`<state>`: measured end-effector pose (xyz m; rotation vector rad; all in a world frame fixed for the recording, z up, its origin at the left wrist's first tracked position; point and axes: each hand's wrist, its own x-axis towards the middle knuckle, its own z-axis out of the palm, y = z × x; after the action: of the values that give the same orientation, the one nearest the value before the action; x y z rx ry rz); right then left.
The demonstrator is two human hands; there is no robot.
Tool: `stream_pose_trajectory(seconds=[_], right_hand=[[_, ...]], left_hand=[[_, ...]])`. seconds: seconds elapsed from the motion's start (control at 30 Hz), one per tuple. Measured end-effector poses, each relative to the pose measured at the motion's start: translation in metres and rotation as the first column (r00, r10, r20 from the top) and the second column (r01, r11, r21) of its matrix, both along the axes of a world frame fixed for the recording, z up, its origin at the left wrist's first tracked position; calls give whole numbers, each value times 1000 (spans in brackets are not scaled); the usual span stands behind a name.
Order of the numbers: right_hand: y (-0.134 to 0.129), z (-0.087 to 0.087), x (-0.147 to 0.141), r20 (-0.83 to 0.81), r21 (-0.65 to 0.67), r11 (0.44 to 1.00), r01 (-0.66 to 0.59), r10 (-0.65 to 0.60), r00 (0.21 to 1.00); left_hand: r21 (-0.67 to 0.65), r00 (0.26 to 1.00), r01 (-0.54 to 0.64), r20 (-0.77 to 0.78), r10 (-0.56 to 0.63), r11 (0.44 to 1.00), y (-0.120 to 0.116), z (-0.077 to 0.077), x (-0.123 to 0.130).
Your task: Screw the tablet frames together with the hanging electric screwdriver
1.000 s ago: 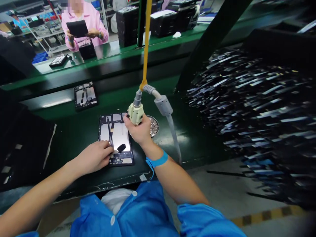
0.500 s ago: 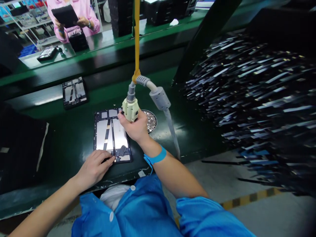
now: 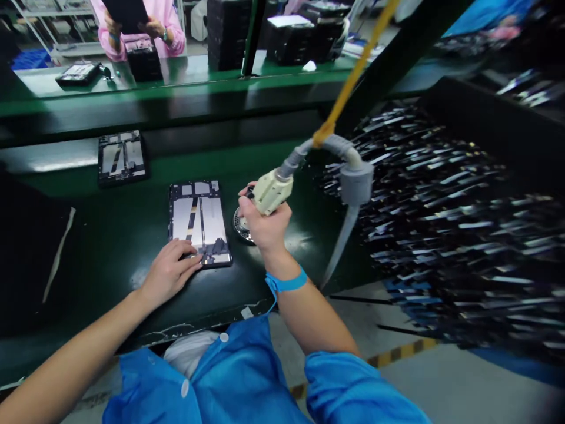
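Observation:
An opened tablet (image 3: pixel 210 221) lies flat on the green bench, its silver inner plate, dark strips and black frame showing. My left hand (image 3: pixel 170 271) grips its lower-left edge, with thumb and fingertips pressed on the bottom part. In my closed right hand (image 3: pixel 267 229) is a pale electric screwdriver (image 3: pixel 273 191), its cable end tilted up to the right. Its bit is hidden by the hand. The screwdriver is above a round dish of small screws (image 3: pixel 242 227), just right of the tablet and partly covered by my hand.
A yellow cord (image 3: pixel 353 76) and thick grey cable (image 3: pixel 356 184) run from the screwdriver. Another opened tablet (image 3: pixel 122 158) lies at the back left. Many dark strips (image 3: pixel 441 218) fill the right side. A co-worker in pink (image 3: pixel 172 44) holds a dark panel across the bench.
My right hand has moved the screwdriver right, off the tablet and over the screw dish, tilting it. The cord and cable swung right. My left hand stays on the tablet.

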<state>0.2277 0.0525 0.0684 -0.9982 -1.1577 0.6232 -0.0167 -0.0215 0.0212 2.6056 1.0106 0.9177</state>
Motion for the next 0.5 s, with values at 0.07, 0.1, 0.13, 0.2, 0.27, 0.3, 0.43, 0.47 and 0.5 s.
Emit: stream_pose_trajectory(seconds=[0.07, 0.1, 0.13, 0.2, 0.27, 0.3, 0.43, 0.47, 0.5], right_hand=[[0, 1, 8, 15, 2, 999, 35, -35, 999], [0, 0, 12, 26, 3, 999, 45, -45, 999], [0, -2, 15, 34, 5, 999, 52, -52, 998], [-1, -6, 19, 44, -2, 998, 66, -66, 997], [-4, -10, 19, 44, -29, 996, 82, -81, 996], [-5, -11, 19, 40, -39, 995, 89, -88, 995], [-9, -13, 17, 36, -25, 993, 115, -114, 993], [-10, -13, 16, 41, -17, 992, 122, -121, 992], [-10, -14, 17, 46, -16, 992, 127, -126, 991]], left_hand=[[27, 1000, -19, 25, 18, 999, 14, -2, 4], [36, 999, -34, 31, 33, 999, 18, -4, 6], [41, 999, -47, 27, 46, 998, 20, -5, 7], [38, 998, -59, 6, 59, 998, 20, -8, 7], [24, 999, -52, -7, 53, 998, 17, -10, 5], [18, 999, -47, -6, 47, 999, 16, -10, 4], [-2, 999, -37, 23, 37, 999, 16, -10, 3], [-6, 999, -37, 30, 37, 999, 17, -10, 3], [-7, 999, -37, 36, 37, 999, 17, -10, 4]])
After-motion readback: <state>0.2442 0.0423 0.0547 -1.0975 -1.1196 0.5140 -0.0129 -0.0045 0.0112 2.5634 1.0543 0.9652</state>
